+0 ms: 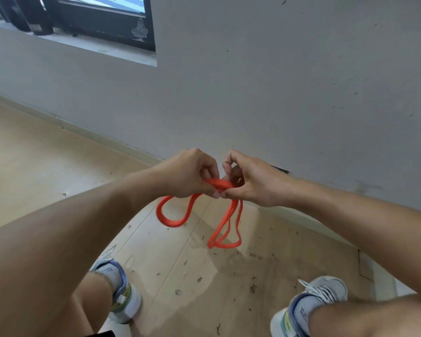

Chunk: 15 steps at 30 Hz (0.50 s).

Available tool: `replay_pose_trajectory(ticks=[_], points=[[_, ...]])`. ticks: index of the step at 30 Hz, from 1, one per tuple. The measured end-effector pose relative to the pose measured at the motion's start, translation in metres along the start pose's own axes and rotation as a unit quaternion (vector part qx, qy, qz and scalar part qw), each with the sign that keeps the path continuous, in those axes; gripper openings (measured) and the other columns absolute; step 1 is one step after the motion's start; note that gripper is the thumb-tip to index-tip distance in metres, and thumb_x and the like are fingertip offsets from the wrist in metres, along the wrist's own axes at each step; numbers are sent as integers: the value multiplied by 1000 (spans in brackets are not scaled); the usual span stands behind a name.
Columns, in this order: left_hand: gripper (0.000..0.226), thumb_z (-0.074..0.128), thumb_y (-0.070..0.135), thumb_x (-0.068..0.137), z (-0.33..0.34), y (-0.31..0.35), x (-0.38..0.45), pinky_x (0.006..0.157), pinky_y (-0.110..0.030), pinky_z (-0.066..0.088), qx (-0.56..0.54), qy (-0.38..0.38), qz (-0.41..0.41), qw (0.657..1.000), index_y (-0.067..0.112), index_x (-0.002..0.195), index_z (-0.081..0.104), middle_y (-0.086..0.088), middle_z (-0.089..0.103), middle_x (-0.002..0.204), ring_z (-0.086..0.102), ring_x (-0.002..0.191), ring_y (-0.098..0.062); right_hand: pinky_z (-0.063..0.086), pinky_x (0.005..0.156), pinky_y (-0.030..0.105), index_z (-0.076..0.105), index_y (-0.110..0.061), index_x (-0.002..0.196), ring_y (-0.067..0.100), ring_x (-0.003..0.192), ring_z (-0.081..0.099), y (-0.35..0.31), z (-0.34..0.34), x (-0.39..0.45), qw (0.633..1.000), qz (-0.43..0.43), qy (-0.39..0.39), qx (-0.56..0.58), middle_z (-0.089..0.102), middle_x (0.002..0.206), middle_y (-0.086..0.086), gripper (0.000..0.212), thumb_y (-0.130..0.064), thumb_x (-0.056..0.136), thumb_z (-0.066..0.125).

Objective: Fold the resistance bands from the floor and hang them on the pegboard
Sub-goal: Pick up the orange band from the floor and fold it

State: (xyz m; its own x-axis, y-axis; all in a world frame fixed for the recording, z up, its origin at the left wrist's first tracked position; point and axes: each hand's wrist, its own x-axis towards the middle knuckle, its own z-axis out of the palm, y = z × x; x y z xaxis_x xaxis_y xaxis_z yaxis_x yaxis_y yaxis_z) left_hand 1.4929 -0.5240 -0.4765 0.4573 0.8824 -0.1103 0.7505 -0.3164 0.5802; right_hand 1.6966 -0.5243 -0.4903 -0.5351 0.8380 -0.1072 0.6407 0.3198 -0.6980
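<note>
The left hand (188,175) and right hand (249,181) meet in front of the person, fingers curled, both pinching the same orange resistance band (219,184) — its gathered strands bridge the small gap between the thumbs. Below the left hand one loop curls out and hangs free; below the right hand a longer doubled loop dangles above the wooden floor (46,166). Beyond both hands rises a grey wall (277,81) — two sneakers (311,305) stand beneath the forearms.
</note>
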Motion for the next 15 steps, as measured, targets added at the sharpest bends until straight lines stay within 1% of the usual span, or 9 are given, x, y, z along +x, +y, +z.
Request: replay_pose_trajectory(ticks=[3, 5, 7, 9, 12, 15], points=[[16, 86, 35, 77, -5, 3, -1, 74, -41, 60, -16, 51, 13, 999, 26, 86, 76, 7, 75, 78, 70, 76, -13, 62, 84, 49, 44, -25, 98, 27, 83, 75, 3, -3, 2, 998, 8, 15, 65, 80, 93, 4, 41, -10, 88, 80], [12, 83, 34, 81, -9, 5, -2, 74, -41, 60, -26, 80, 28, 996, 25, 87, 76, 6, 73, 78, 70, 77, -16, 62, 88, 47, 48, -22, 106, 26, 87, 77, 6, -5, 3, 994, 25, 17, 103, 80, 96, 8, 39, -9, 88, 80], [9, 82, 31, 83, -11, 5, -4, 75, -40, 60, -31, 106, 30, 993, 26, 87, 75, 6, 72, 78, 69, 77, -15, 61, 92, 47, 56, -18, 113, 26, 89, 78, 9, -5, 4, 992, 41, 10, 119, 79, 95, 10, 35, -8, 89, 79], [9, 82, 30, 83, -14, 2, -4, 76, -39, 59, -27, 119, 25, 992, 27, 86, 74, 7, 72, 78, 68, 77, -14, 61, 95, 47, 64, -13, 113, 27, 92, 77, 14, -3, 4, 991, 48, 4, 122, 78, 95, 12, 28, -9, 89, 79], [10, 81, 29, 85, -19, -3, -6, 73, -35, 59, -17, 109, 14, 994, 25, 89, 73, 5, 71, 79, 68, 77, -16, 61, 94, 45, 69, -13, 106, 28, 95, 76, 18, 2, 3, 991, 50, 7, 121, 76, 101, 17, 19, -8, 90, 78], [13, 77, 28, 89, -22, -8, -7, 69, -24, 53, 0, 64, -10, 998, 21, 98, 69, 5, 70, 82, 69, 78, -13, 63, 89, 39, 72, -20, 103, 24, 90, 76, 18, 4, 3, 993, 37, 25, 108, 76, 96, 9, 15, -12, 91, 77]])
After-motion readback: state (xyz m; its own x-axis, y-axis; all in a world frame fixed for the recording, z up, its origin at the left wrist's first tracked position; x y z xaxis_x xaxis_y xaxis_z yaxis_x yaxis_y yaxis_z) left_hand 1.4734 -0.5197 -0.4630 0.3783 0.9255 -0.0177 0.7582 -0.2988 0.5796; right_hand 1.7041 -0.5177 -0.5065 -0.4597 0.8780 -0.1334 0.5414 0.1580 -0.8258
